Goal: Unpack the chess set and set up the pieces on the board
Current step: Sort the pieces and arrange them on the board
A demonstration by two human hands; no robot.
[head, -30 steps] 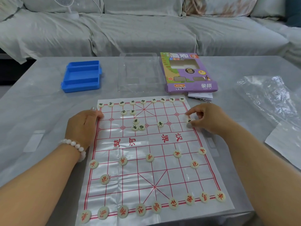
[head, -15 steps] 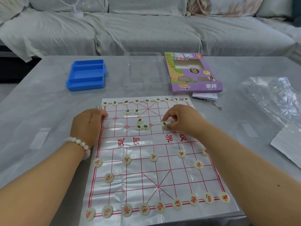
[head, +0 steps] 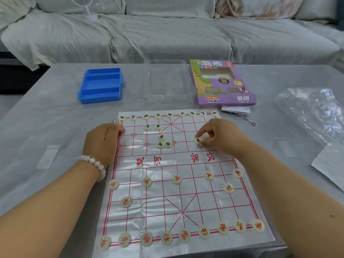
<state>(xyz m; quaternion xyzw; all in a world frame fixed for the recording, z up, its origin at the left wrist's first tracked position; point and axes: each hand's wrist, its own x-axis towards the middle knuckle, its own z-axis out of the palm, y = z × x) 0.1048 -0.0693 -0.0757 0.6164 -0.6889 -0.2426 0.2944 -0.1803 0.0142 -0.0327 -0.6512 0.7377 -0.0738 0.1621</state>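
My right hand: my fingers are curled and pinch one round black piece just above the board.
My left hand: it lies on the board's left edge with its fingers curled, pressing it flat. It holds no piece.
Step now: I think I am putting a black soldier on its spot. The red side, close to me, looks all set up.
Next move: I need to put this piece down right on a line crossing and let go. Then the loose pieces, bunched up to the left of my right hand, need their spots too.
Where the rest is: the blue tray and the purple box sit on the surface past my hands.
Hard to see: the marks on the far pieces are too small to read. My right hand hides the board under it.
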